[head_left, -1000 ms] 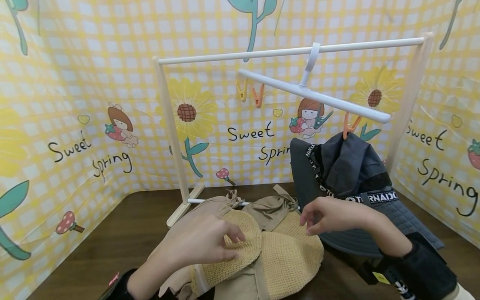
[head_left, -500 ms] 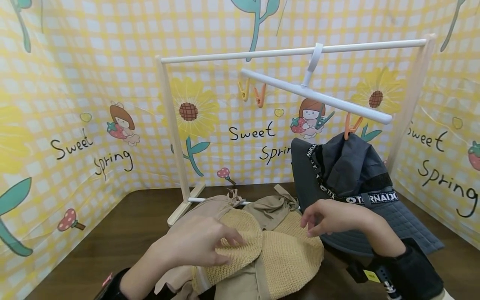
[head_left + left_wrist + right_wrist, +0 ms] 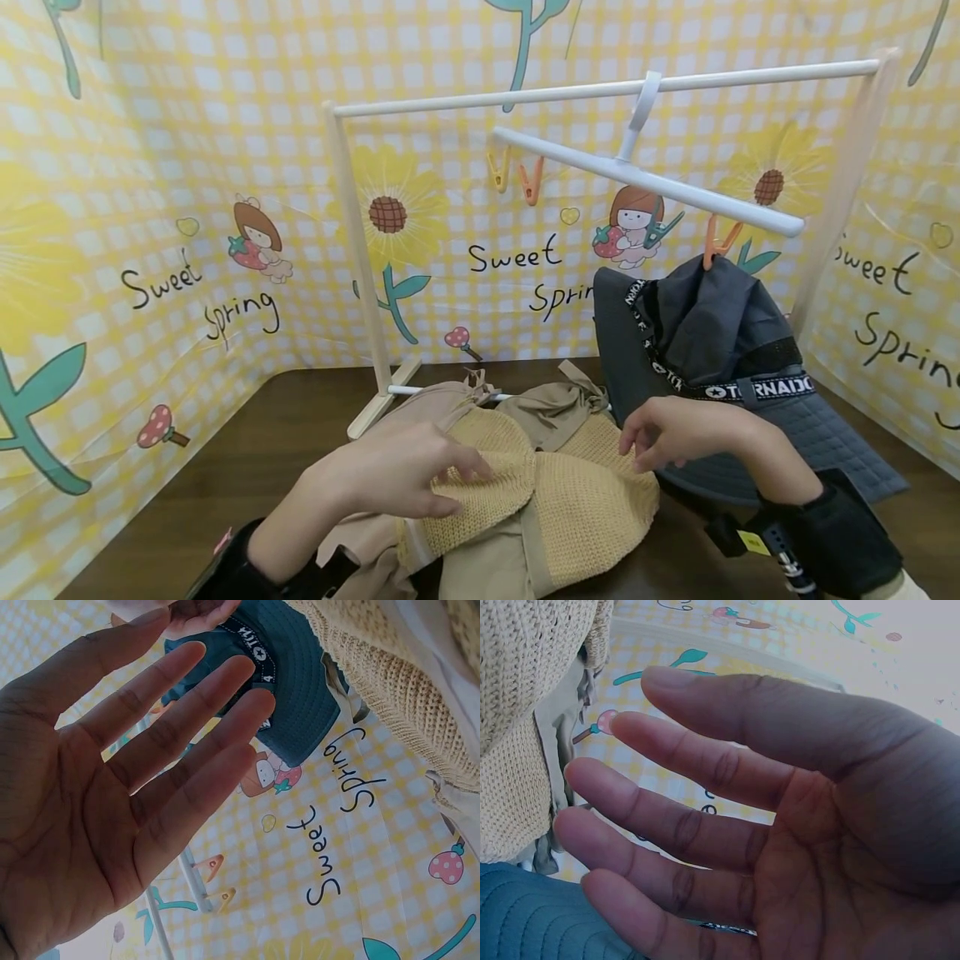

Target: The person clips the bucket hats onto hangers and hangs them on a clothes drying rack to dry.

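Note:
Over the left part of a yellow-and-beige woven sun hat (image 3: 592, 508) hovers my left hand (image 3: 401, 471), fingers loosely bent; the left wrist view shows its bare palm (image 3: 82, 817). My right hand (image 3: 690, 429) is above the sun hat's right side, in front of a dark grey bucket hat (image 3: 712, 329). Nothing lies in its palm (image 3: 817, 862) in the right wrist view. An orange clothespin (image 3: 720, 242) on a tilted white hanger (image 3: 637, 175) pinches the bucket hat's crown. Beige cloth with ties (image 3: 543, 417) lies around the woven parts.
The hanger hooks over the white bar (image 3: 465, 102) of a wooden-post rack. Yellow (image 3: 498, 171), orange (image 3: 531, 182) and green (image 3: 660, 227) clothespins dangle from it. A patterned yellow check cloth (image 3: 315, 200) walls in the brown table (image 3: 247, 450).
The head view has shifted slightly, so the rack and hats appear a little further right and higher. Both hands keep nearly the same place over the sun hat.

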`<control>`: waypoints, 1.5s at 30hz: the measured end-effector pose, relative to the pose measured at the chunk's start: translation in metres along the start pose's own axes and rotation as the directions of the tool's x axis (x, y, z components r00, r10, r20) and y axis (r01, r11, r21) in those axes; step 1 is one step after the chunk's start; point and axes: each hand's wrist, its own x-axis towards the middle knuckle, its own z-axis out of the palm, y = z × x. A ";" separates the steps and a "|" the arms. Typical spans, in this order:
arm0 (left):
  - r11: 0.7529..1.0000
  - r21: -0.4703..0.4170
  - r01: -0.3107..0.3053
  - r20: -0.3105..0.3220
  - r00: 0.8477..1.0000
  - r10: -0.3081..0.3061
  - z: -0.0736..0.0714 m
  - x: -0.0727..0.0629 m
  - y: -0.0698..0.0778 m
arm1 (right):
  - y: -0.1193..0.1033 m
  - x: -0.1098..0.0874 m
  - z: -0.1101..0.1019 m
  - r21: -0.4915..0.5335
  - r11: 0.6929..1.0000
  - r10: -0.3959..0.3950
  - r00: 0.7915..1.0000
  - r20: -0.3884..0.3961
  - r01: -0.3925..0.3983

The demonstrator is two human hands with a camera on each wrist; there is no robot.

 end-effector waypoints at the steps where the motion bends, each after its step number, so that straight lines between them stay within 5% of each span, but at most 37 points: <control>1: 1.000 -0.001 0.002 0.004 1.000 -0.002 0.000 0.000 0.000 | 0.000 0.000 0.000 0.002 1.000 -0.002 1.000 0.002 0.002; 38: 0.992 -0.128 0.002 0.090 0.996 0.010 0.000 0.001 -0.001 | 0.005 0.010 0.003 0.020 0.998 0.057 0.995 0.084 -0.059; 45: 0.994 -0.109 -0.008 0.096 0.995 0.018 0.000 0.001 -0.001 | 0.006 0.011 0.005 0.000 0.992 0.123 0.987 0.105 -0.124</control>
